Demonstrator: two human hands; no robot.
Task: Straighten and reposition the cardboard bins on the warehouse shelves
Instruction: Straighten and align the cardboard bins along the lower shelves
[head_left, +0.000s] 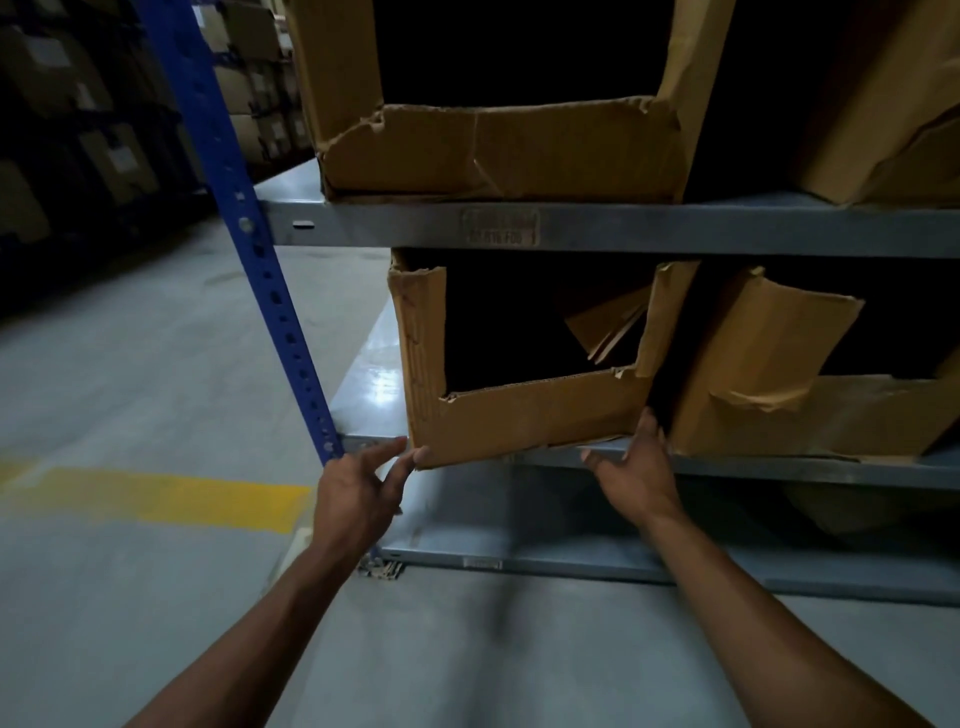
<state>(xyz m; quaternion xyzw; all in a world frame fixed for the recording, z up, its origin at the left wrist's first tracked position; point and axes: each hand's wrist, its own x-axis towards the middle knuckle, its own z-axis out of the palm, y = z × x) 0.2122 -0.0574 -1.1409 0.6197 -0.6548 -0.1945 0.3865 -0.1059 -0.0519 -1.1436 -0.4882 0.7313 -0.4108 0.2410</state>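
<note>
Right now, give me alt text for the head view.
Both hands touch the bottom corners of a torn cardboard bin that sits crooked on the middle shelf: left hand open, right hand open. More torn bins sit above and beside it.

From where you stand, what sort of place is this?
Most likely a warehouse aisle: grey metal shelves on a blue perforated upright hold worn cardboard bins, and a yellow line marks the concrete floor.
</note>
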